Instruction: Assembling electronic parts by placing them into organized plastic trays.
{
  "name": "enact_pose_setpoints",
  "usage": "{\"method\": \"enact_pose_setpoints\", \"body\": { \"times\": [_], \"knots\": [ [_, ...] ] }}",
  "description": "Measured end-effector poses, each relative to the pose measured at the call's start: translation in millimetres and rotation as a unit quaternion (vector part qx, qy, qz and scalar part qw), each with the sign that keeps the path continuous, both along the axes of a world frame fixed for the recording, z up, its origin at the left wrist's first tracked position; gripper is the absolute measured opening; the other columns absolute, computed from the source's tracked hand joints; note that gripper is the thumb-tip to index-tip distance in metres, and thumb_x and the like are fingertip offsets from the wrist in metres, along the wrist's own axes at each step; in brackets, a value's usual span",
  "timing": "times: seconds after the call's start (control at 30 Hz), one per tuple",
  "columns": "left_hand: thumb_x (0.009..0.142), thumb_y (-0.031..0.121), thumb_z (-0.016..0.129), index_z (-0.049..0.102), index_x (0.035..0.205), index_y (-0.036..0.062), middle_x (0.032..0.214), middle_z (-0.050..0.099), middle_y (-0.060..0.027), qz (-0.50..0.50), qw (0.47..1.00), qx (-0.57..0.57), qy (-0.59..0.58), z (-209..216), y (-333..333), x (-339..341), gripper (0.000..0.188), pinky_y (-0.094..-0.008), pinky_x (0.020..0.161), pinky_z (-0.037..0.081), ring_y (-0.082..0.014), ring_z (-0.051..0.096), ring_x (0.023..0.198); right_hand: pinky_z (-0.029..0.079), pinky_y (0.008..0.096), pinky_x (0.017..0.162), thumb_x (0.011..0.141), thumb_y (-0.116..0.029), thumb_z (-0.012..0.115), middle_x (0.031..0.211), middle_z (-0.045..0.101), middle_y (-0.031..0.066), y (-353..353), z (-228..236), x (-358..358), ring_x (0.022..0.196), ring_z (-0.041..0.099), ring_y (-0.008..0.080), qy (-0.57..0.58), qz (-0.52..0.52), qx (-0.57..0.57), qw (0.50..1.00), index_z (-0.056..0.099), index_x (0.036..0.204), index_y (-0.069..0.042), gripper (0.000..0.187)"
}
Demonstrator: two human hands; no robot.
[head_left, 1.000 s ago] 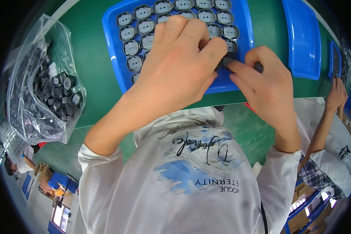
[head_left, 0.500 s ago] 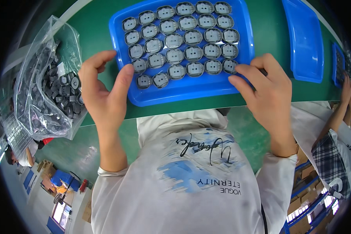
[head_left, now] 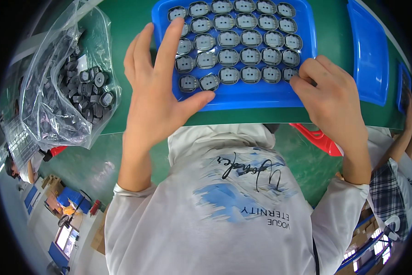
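Observation:
A blue plastic tray (head_left: 256, 101) holds rows of small grey oval plastic housings (head_left: 229, 75), their open sides facing up. My left hand (head_left: 155, 91) is open over the tray's left side. Its fingers are spread, partly covering the leftmost column, and its thumb is beside a slightly turned housing (head_left: 209, 83) in the nearest row. At the right end of that row, my right hand (head_left: 332, 89) is closed, thumb and curled index finger at the edge of the last housing (head_left: 289, 73). That housing still sits in the row; the fingers hide its right edge.
Left of the tray lies a clear plastic bag (head_left: 41, 110) of loose dark grey parts (head_left: 84, 89). Another blue tray (head_left: 371, 55) is to the right on the green table (head_left: 132, 13). A co-worker's arm (head_left: 405, 126) shows at far right. Something red (head_left: 318, 137) is below the table edge.
The whole view has shifted, so tray and bag appear farther right. My left hand has spread its fingers and moved in over the tray's left side. My right fingers have curled closer together.

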State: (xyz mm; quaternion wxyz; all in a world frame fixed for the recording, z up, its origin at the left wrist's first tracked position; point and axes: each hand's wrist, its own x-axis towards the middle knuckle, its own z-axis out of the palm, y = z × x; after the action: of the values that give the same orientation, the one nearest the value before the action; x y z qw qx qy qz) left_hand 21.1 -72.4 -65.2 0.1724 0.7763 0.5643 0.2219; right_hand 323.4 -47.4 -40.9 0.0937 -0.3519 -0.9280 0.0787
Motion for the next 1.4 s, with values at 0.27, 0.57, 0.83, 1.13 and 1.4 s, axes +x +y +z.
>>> {"method": "enact_pose_setpoints", "body": {
  "times": [0.27,0.57,0.83,1.13,1.4],
  "knots": [
    [0.063,0.029,0.094,0.049,0.152,0.0234,0.159,0.033,-0.0218,-0.005,1.0,0.0,0.026,0,9,-4,0.1,-0.0524,0.115,0.032,-0.0422,0.032,0.142,0.047,0.0371,0.056,0.071,-0.003,0.075,0.079,0.052,0.0081,4,1,1,0.069,0.058,0.0248,0.023,-0.002,-0.008,1.0,0.068,0.089,0.0,0.02],
    [0.063,0.028,0.093,0.048,0.153,0.0175,0.16,0.035,-0.0212,-0.014,0.999,-0.012,-0.034,0,9,-13,0.101,-0.051,0.116,0.032,-0.0396,0.035,0.143,0.047,0.0372,0.058,0.074,-0.007,0.08,0.082,0.056,0.009,4,6,3,0.07,0.059,0.0267,0.037,-0.023,-0.04,0.998,0.069,0.097,-0.002,0.025],
    [0.064,0.026,0.092,0.046,0.154,0.0147,0.159,0.038,-0.019,-0.019,0.999,-0.02,-0.018,-1,6,-24,0.101,-0.0484,0.117,0.032,-0.0378,0.037,0.143,0.041,0.0256,0.058,0.087,-0.006,0.077,0.079,0.058,0.0022,-11,6,23,0.067,0.052,0.0086,0.127,-0.28,-0.131,0.943,0.072,0.106,-0.002,0.02],
    [0.1,0.03,0.063,0.026,0.159,-0.0002,0.149,0.049,-0.0243,0.054,0.942,-0.118,-0.31,-5,0,-12,0.076,-0.0401,0.116,0.034,-0.028,0.046,0.138,0.04,0.0219,0.056,0.098,-0.015,0.067,0.09,0.064,0.0,-12,4,25,0.066,0.05,0.0055,0.24,-0.364,-0.335,0.835,0.061,0.134,0.004,0.041],
    [0.111,0.044,0.037,0.025,0.156,-0.0042,0.144,0.051,-0.0281,0.114,0.769,-0.177,-0.604,20,41,6,0.067,-0.042,0.111,0.039,-0.0285,0.053,0.129,0.038,0.0232,0.052,0.1,-0.014,0.061,0.082,0.061,0.0006,33,11,19,0.061,0.051,0.0067,0.32,-0.325,-0.411,0.789,0.06,0.131,0.008,0.038]
  ]
}}
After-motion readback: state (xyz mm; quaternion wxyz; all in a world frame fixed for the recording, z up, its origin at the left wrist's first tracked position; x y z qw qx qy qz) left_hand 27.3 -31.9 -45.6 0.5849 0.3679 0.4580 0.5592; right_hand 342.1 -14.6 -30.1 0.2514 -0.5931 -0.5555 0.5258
